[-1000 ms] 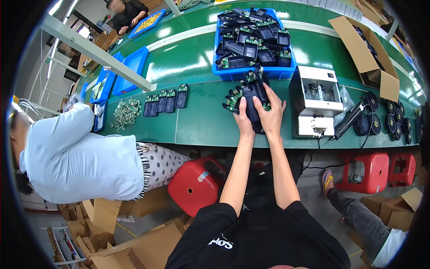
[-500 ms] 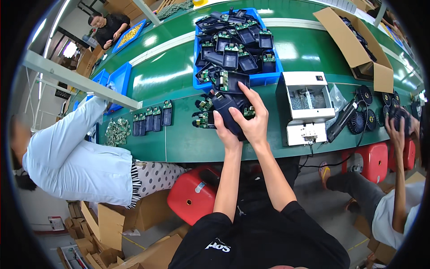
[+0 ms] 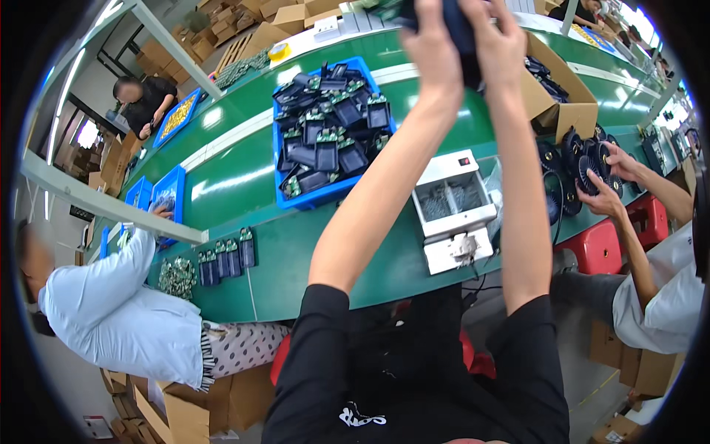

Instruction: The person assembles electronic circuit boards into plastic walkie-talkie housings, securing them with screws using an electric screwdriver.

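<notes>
- Head view, the only one: left grip (image 3: 435, 53) and right grip (image 3: 497, 46) both pressed in from either side on dark housings (image 3: 460, 28); fingertips partly cut off at upper edge.
- Held housings: up at top edge of picture, past the white machine (image 3: 457, 222), between blue bin (image 3: 318, 198) and cardboard box (image 3: 577, 118). Blurred; count can't be told. Whether they touch anything beyond, can't tell.
- Done, as judged: held housings are in hand and off the near side of the tabletop (image 3: 287, 248); not set down.
- Left: putting these down looks outstanding. Bin heaped with heaped housings (image 3: 327, 154), green boards showing in many; how many of those are finished, can't tell.
- Off to the left: row of five housings (image 3: 228, 260), boards at their upper ends, lined up on tabletop. Loose green boards (image 3: 176, 278) piled just beside, look unfitted.
- White machine stands between the forearms, small grey bits in its top tray; neither grip on it.
- Co-worker's hands (image 3: 605, 196) at right are on black round parts (image 3: 589, 172), separate work.
</notes>
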A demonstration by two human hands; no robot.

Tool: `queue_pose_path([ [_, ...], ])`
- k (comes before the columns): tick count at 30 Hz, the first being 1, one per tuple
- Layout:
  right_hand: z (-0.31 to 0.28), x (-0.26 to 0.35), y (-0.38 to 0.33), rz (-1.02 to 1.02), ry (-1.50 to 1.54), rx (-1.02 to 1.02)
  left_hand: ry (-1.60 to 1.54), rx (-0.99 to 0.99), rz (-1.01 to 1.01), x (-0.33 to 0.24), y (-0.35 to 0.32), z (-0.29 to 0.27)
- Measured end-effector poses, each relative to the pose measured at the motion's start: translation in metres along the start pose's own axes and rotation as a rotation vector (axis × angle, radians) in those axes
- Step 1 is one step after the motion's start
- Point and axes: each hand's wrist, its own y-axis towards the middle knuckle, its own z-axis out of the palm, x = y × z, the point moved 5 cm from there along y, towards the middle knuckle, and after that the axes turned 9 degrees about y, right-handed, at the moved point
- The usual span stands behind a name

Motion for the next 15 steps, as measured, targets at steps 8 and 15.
queue_pose_path([
  [8, -0.239, -0.096, 0.124, 0.111, -0.232, -0.279, 0.095, 0.020, -0.184, 0.241, 0.065, 0.134],
  [15, -0.361, -0.188, 0.152, 0.465, -0.246, -0.317, 0.390, -0.078, -0.217, 0.395, 0.083, 0.146],
])
